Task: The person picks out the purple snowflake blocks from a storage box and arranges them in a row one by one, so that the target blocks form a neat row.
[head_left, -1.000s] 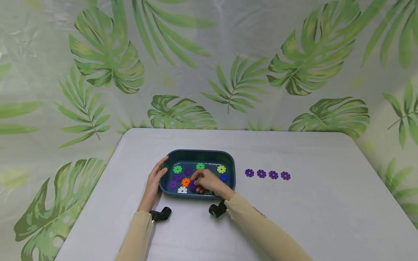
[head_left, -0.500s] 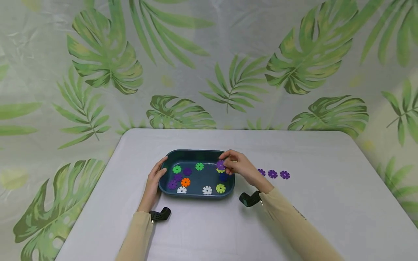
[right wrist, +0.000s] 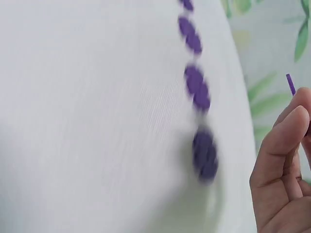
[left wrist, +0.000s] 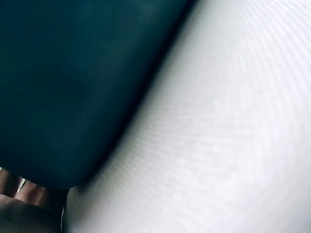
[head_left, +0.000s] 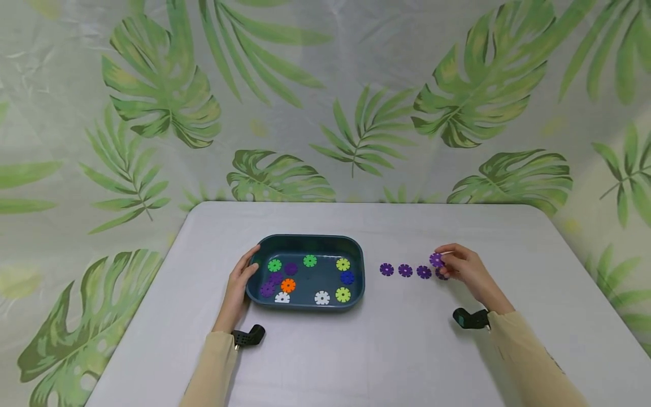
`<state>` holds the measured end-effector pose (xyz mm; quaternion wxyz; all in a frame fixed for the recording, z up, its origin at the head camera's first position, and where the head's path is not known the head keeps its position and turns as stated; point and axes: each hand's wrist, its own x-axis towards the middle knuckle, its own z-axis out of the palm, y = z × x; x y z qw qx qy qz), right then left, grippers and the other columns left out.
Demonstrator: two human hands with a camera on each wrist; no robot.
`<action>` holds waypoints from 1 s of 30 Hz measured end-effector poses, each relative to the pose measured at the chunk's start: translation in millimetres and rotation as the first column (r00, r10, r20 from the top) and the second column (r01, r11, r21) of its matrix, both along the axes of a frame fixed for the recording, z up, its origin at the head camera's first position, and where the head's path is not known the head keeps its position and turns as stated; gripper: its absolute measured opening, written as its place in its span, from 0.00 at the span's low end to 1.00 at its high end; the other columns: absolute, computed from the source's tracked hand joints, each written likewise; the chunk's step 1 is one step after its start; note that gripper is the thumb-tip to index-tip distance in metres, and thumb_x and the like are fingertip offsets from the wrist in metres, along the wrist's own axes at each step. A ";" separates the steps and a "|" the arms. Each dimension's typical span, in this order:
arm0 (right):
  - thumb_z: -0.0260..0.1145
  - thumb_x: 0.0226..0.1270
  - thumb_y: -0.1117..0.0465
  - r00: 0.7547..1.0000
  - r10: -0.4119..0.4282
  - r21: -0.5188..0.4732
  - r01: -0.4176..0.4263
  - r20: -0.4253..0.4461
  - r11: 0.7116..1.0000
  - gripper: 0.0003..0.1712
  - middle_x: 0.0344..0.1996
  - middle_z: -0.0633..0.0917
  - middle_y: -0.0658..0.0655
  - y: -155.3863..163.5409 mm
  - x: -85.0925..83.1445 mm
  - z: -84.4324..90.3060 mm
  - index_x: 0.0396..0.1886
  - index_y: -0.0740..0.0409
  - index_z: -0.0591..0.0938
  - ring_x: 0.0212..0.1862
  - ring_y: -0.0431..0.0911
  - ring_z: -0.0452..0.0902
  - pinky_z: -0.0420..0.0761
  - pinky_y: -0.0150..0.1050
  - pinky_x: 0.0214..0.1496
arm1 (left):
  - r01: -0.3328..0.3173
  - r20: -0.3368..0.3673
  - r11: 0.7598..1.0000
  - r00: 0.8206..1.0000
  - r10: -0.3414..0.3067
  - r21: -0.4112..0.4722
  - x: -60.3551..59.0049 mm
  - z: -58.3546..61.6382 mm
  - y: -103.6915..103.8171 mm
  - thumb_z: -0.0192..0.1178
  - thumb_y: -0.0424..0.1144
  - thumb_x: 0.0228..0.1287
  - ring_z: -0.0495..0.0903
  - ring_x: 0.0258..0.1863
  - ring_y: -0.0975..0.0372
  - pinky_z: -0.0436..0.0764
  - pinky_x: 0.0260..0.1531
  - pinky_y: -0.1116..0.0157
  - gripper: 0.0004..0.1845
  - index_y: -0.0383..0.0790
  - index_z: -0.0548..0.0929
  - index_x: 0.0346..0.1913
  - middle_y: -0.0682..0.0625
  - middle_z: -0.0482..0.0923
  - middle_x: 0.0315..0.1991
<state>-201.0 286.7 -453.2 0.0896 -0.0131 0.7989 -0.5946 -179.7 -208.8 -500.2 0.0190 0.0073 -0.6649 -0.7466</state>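
With thumb and fingertips my right hand [head_left: 465, 271] pinches a purple notched plastic disc [head_left: 436, 260], a snowflake-shaped building piece. It is held up over the rightmost of several matching purple discs [head_left: 424, 272] lying in a row on the table. Seen from the right wrist, only the thin edge of the held disc [right wrist: 290, 84] shows above the fingers. My left hand [head_left: 236, 288] holds the left side of a dark teal tray [head_left: 305, 307], thumb at the rim. In the left wrist view the tray wall [left wrist: 73, 87] covers much of the picture; fingers [left wrist: 31, 191] show below it.
Inside the tray lie green discs [head_left: 309, 260], purple discs [head_left: 267, 289], an orange disc [head_left: 288, 285], white discs [head_left: 322, 297], yellow-green discs [head_left: 343, 294] and a blue disc [head_left: 347, 277]. A white cloth covers the table [head_left: 356, 362]; a leaf-print curtain [head_left: 285, 113] hangs behind.
My right hand has lifted a purple disc out of the tray and carried it right, past the row, to its far end. The left hand stays at the tray.
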 end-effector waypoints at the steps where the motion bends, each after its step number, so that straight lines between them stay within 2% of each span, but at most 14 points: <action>1: 0.50 0.75 0.62 1.000 -0.015 0.010 0.015 0.006 1.000 0.21 0.35 0.76 0.55 9.1 1.4 -3.2 0.58 0.76 0.67 0.30 0.41 0.76 0.81 0.35 0.35 | -0.002 0.001 1.000 1.000 0.002 -0.002 -0.1 -0.3 -0.3 0.46 0.35 0.74 0.53 0.70 0.66 0.50 0.69 0.62 0.23 0.45 0.66 0.70 0.54 0.58 0.71; 4: 0.49 0.75 0.63 0.998 -0.056 0.047 0.054 0.027 0.997 0.21 0.34 0.78 0.53 31.2 5.3 -12.4 0.59 0.77 0.66 0.30 0.39 0.76 0.81 0.33 0.35 | -0.003 0.004 1.000 1.000 0.003 -0.003 -0.4 -1.0 -0.8 0.46 0.35 0.74 0.52 0.70 0.66 0.50 0.69 0.62 0.23 0.45 0.66 0.70 0.54 0.58 0.71; 8: 0.48 0.74 0.65 0.996 -0.079 0.111 0.073 0.044 0.991 0.22 0.35 0.80 0.56 46.6 9.8 -21.6 0.58 0.81 0.67 0.28 0.39 0.77 0.81 0.33 0.32 | 0.004 0.004 1.000 1.000 -0.004 0.004 -0.5 -1.6 -0.9 0.46 0.35 0.74 0.53 0.70 0.66 0.49 0.69 0.62 0.23 0.45 0.66 0.70 0.54 0.58 0.71; 14: 0.48 0.74 0.65 0.993 -0.112 0.284 0.102 0.022 0.954 0.19 0.36 0.81 0.62 46.2 12.3 -22.7 0.54 0.78 0.71 0.27 0.40 0.78 0.79 0.31 0.30 | 0.005 0.003 1.000 1.000 -0.005 0.003 -0.4 -1.4 -0.7 0.45 0.35 0.74 0.53 0.70 0.66 0.50 0.69 0.62 0.23 0.45 0.66 0.70 0.55 0.58 0.71; 17: 0.48 0.73 0.64 0.992 -0.126 0.309 0.119 0.005 0.944 0.19 0.41 0.79 0.68 39.7 10.7 -17.0 0.55 0.76 0.72 0.28 0.40 0.78 0.79 0.30 0.31 | 0.001 0.002 1.000 1.000 -0.001 0.001 -0.2 -1.2 -0.8 0.46 0.35 0.74 0.53 0.70 0.66 0.50 0.69 0.62 0.23 0.45 0.66 0.70 0.55 0.58 0.71; 19: 0.47 0.74 0.64 0.994 -0.110 0.284 0.105 0.000 0.953 0.20 0.46 0.76 0.71 31.8 8.7 -10.2 0.57 0.76 0.70 0.30 0.40 0.78 0.80 0.31 0.33 | -0.002 0.003 1.000 1.000 0.002 0.001 -0.1 -1.3 -1.2 0.46 0.35 0.74 0.52 0.70 0.66 0.50 0.69 0.62 0.23 0.45 0.66 0.70 0.55 0.58 0.71; 23: 0.48 0.76 0.63 0.998 -0.062 0.156 0.061 0.001 0.986 0.21 0.51 0.73 0.74 6.2 4.1 7.4 0.59 0.76 0.69 0.32 0.41 0.79 0.82 0.34 0.37 | -0.005 -0.002 1.000 1.000 0.005 -0.001 -0.4 -2.1 -1.4 0.46 0.35 0.74 0.52 0.70 0.66 0.49 0.69 0.61 0.23 0.46 0.67 0.70 0.55 0.58 0.71; 26: 0.50 0.76 0.63 1.000 0.003 0.058 -0.002 -0.002 0.998 0.21 0.47 0.75 0.69 -19.0 -1.0 19.3 0.59 0.76 0.69 0.33 0.42 0.79 0.82 0.36 0.39 | -0.002 -0.006 1.000 1.000 0.001 -0.001 -1.1 -2.7 -1.2 0.46 0.35 0.74 0.52 0.70 0.66 0.49 0.69 0.61 0.23 0.45 0.67 0.70 0.55 0.58 0.71; 30: 0.51 0.75 0.63 0.994 0.113 -0.032 -0.113 -0.015 0.993 0.20 0.42 0.76 0.61 -60.8 -11.0 30.5 0.58 0.75 0.70 0.35 0.45 0.78 0.81 0.36 0.41 | 0.006 -0.002 1.000 1.000 -0.006 0.007 -1.0 -2.2 -1.3 0.47 0.36 0.74 0.52 0.70 0.66 0.49 0.69 0.62 0.23 0.46 0.67 0.70 0.55 0.58 0.71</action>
